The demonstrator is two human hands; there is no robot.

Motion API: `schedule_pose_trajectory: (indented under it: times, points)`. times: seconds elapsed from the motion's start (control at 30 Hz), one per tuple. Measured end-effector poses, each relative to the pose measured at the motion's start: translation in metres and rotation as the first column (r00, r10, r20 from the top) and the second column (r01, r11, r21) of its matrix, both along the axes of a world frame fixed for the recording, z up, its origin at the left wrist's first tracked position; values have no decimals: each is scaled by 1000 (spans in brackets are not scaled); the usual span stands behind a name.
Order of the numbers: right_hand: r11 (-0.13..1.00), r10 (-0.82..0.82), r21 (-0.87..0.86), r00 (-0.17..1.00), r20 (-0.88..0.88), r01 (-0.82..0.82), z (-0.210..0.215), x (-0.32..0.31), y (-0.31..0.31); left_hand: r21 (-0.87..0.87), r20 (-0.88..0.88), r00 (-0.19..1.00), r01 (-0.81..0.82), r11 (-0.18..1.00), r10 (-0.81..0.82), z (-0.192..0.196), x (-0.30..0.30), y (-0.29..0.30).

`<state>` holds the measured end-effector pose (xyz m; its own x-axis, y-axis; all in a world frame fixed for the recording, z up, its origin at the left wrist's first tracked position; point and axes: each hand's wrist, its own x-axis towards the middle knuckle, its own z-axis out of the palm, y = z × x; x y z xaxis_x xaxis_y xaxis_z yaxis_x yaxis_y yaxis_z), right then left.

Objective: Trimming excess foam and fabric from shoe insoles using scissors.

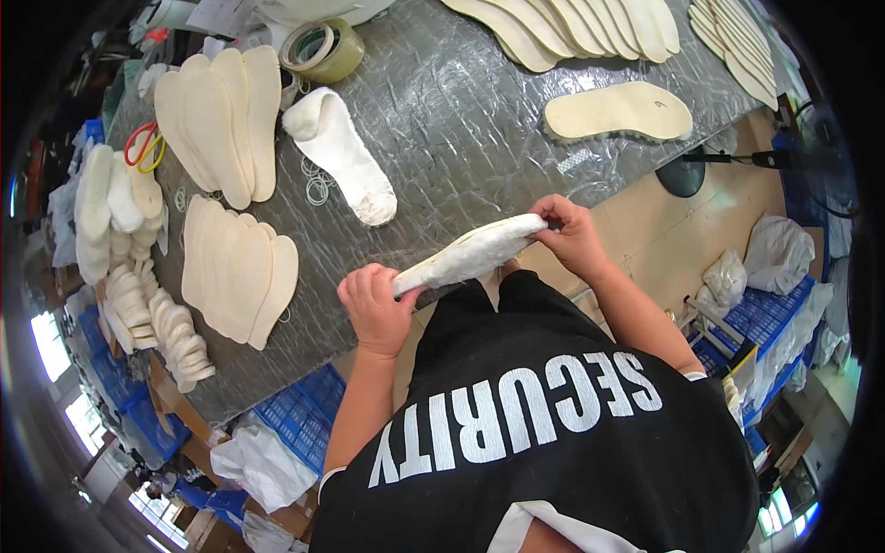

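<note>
Between my two hands a pair of insoles (pixel 470 252) is held on edge, with white fleece facing me and a thin cream layer along the top. My left hand (pixel 376 309) pinches one end, and my right hand (pixel 569 238) pinches the other, higher end. Beyond them on the table lies a white fleece insole (pixel 343 158) with one end folded over. A single cream insole (pixel 619 111) rests at the right, near the table's edge. Whether the held piece is one layer or two joined ones is hard to make out.
Fanned cream insoles lie in an upper-left stack (pixel 219 120), a lower-left stack (pixel 241 267) and a far stack (pixel 572 28). Rubber bands (pixel 318 184), tape rolls (pixel 323 51) and scissors (pixel 146 147) sit among them. Blue crates (pixel 300 410) stand below the plastic-covered table (pixel 442 120).
</note>
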<state>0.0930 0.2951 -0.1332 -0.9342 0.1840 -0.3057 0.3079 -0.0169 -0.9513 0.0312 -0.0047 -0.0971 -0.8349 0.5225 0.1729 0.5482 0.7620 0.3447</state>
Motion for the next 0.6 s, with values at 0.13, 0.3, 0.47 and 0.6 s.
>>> schedule_pose_trajectory:
  times: [0.13, 0.3, 0.47, 0.6]
  points:
    - [996, -37, -79, 997, -70, 31, -4, 6, 2, 96, 180, 984, -23, 995, 5, -2, -9, -22]
    - [992, -20, -126, 996, -91, 9, -5, 8, 3, 368, 394, 919, -143, 919, -15, 0, -6, -38]
    - [979, -21, -204, 993, -115, -3, -2, 10, 4, 219, 329, 944, -72, 973, -5, 15, -11, -23]
    - [980, -13, -197, 990, -144, -16, -1, 13, 8, 191, 208, 975, 39, 981, -79, 28, -14, -1]
